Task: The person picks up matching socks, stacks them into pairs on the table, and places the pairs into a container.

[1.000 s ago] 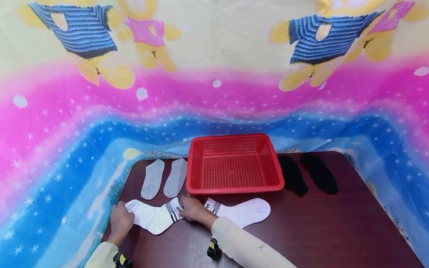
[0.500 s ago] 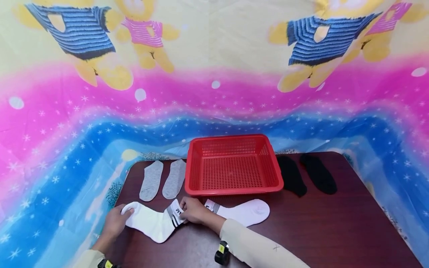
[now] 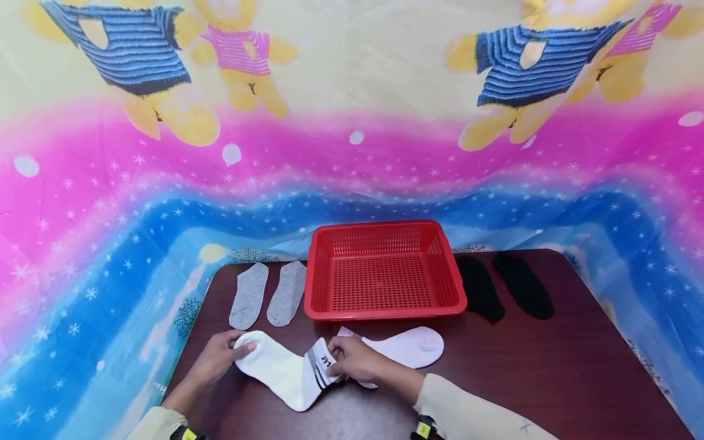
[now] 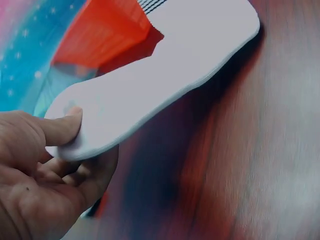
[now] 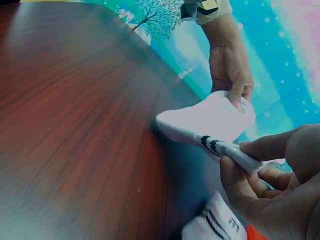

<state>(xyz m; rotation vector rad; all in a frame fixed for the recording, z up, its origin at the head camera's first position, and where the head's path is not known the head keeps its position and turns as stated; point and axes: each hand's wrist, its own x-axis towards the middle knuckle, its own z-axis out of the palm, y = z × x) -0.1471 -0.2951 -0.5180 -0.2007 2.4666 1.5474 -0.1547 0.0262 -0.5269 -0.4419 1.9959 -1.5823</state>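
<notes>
A white sock (image 3: 280,370) with dark stripes and lettering on its cuff is held up between both hands, lifted off the table. My left hand (image 3: 217,357) pinches its toe end, thumb on top and fingers beneath, as the left wrist view also shows on the sock (image 4: 135,90). Its striped cuff is pinched by my right hand (image 3: 354,360); in the right wrist view the thumb and fingers (image 5: 260,145) squeeze the cuff edge. A second white sock (image 3: 412,347) lies flat behind the right hand, its cuff partly hidden by that hand.
Behind the socks stands a red plastic basket (image 3: 310,287) with nothing in it. Two grey socks (image 3: 249,296) lie left of it, two black socks (image 3: 524,287) to its right. The dark wooden table (image 3: 550,373) ends at a printed cloth backdrop (image 3: 352,153).
Both hands have carried the held sock to the right and toward the front, raising it off the table. It now overlaps the cuff area of the second white sock in the head view.
</notes>
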